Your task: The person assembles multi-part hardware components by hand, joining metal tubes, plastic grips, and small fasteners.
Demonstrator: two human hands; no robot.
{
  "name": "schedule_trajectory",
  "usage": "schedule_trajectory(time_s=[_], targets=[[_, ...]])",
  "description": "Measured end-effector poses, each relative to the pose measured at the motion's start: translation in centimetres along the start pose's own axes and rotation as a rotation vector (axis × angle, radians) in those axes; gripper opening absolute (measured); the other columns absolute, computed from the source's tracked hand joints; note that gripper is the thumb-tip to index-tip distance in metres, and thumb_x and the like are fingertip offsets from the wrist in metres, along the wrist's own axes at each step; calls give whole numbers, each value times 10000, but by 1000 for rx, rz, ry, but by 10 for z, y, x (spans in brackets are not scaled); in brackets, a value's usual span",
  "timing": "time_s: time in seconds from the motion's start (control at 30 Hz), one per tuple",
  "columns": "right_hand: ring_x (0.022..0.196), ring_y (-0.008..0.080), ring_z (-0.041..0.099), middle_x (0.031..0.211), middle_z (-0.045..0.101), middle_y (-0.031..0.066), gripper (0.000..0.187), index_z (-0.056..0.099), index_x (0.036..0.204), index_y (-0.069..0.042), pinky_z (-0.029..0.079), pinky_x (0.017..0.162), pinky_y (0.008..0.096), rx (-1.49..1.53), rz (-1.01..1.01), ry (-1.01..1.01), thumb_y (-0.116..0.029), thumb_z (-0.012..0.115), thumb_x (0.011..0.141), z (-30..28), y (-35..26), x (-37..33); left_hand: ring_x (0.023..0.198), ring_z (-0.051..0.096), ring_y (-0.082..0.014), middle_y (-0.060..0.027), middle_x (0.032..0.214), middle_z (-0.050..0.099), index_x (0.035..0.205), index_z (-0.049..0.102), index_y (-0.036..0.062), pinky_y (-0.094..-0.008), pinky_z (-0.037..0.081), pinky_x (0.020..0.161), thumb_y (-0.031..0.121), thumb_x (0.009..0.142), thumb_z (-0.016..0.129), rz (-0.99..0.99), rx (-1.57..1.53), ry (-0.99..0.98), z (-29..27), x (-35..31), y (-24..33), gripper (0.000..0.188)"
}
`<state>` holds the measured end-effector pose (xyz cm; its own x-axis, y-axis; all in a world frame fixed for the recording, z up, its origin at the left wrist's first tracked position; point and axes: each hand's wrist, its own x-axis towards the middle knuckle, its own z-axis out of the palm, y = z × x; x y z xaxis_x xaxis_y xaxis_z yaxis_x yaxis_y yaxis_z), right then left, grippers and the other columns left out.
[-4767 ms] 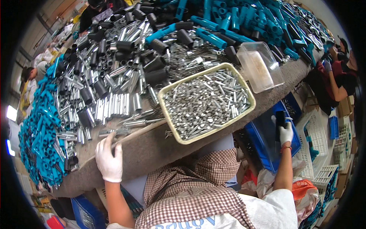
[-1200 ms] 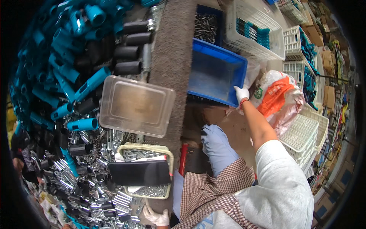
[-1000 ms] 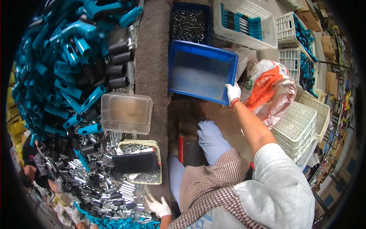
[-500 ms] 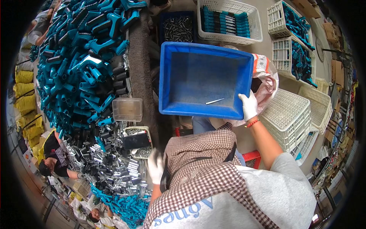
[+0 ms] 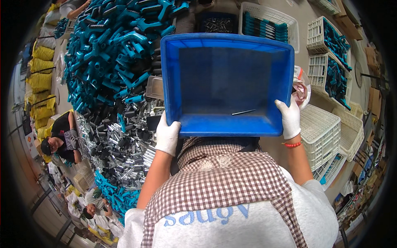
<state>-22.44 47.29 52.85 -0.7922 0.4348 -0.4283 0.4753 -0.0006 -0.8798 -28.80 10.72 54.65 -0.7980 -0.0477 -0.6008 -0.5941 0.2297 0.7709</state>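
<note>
A deep blue plastic bin (image 5: 231, 129) is held up in front of my body, its open side facing me. My left hand (image 5: 167, 135), in a white glove, grips its near left corner with the thumb over the rim. On the near right side, my right hand (image 5: 288, 119), also gloved, clasps the rim the same way. One thin metal rod (image 5: 243, 112) lies inside, near the bin's front wall. Whatever lies beneath the bin is hidden by it.
To the left, teal plastic handles (image 5: 111, 53) are heaped beside a pile of metal and black parts (image 5: 120, 140). A clear box (image 5: 154, 87) sits by the bin. White crates (image 5: 318, 124) stand stacked at right. A co-worker (image 5: 62, 138) is at far left.
My left hand has come up from beside the apron and taken hold of the bin's left corner. The bin has been raised closer, and the rod in it has shifted slightly.
</note>
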Motion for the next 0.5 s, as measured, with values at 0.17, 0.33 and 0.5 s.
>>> schedule_trajectory(time_s=[0.17, 0.33, 0.5], targets=[[1033, 233, 558, 1085, 615, 111, 432, 558, 1226, -34, 431, 939, 340, -575, -214, 188, -157, 659, 824, 35, -17, -21, 761, 557, -131, -64, 894, 609, 1128, 564, -36, -250, 462, 713, 25, 758, 525, -14, 156, 83, -30, -26, 1, 377], [1069, 279, 555, 1080, 623, 90, 439, 626, 1143, -125, 437, 910, 411, -1026, -881, 94, -133, 727, 716, 101, -72, -67, 761, 611, -205, -135, 889, 657, 1168, 586, -11, -318, 491, 744, 93, 741, 511, -3, 202, 154, -73, -51, -25, 447], [872, 265, 606, 878, 638, 64, 153, 656, 914, -103, 481, 782, 397, -908, -973, -699, -123, 660, 763, 189, -48, -92, 830, 636, -228, -158, 945, 670, 1211, 577, -3, -319, 488, 795, 92, 744, 501, 30, 196, 118, -94, -78, -42, 482]])
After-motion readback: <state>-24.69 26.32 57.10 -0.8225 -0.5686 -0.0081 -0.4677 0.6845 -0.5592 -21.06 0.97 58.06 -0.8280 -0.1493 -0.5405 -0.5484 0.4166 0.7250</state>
